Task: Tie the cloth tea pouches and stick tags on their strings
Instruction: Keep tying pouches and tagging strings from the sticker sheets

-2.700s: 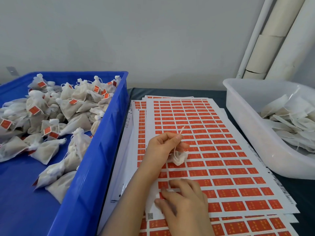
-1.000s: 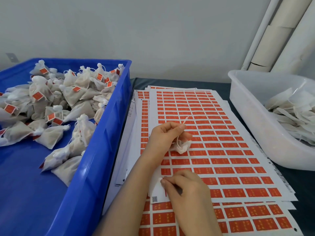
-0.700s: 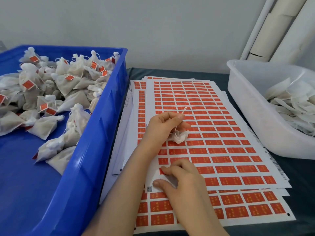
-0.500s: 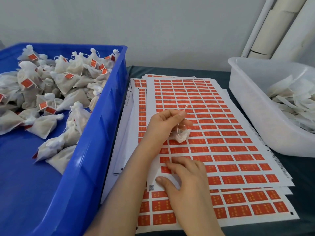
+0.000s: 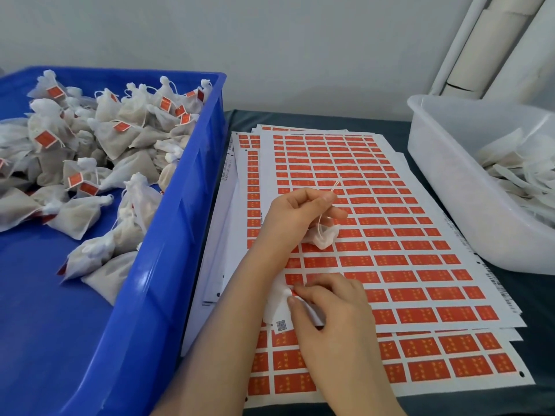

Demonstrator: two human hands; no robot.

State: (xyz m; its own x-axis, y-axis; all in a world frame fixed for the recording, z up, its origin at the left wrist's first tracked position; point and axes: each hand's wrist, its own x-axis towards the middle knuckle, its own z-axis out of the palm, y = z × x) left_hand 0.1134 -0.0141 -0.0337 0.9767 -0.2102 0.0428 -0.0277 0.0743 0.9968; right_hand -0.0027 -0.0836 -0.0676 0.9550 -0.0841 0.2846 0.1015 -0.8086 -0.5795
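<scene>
My left hand [image 5: 295,219] holds a small white cloth tea pouch [image 5: 322,235] above the sticker sheet and pinches its thin string [image 5: 335,187] between thumb and forefinger; the string end points up and right. My right hand [image 5: 333,307] rests on the near left part of the top sticker sheet [image 5: 390,235], its thumb and forefinger pinching the lifted edge of a red tag [image 5: 293,292]. Most of that tag is hidden under the fingers. The sheet is white with rows of red tags.
A blue crate [image 5: 168,265] on the left holds several tied, tagged pouches [image 5: 99,163]. A translucent white tub [image 5: 468,187] on the right holds several flat white pouches [image 5: 522,166]. More sticker sheets [image 5: 420,370] lie beneath the top one on a dark table. White pipes [image 5: 492,46] stand at the back right.
My right hand's thumb and forefinger have closed on a tag edge at the sheet's near left. My left hand has kept its hold on the pouch and string.
</scene>
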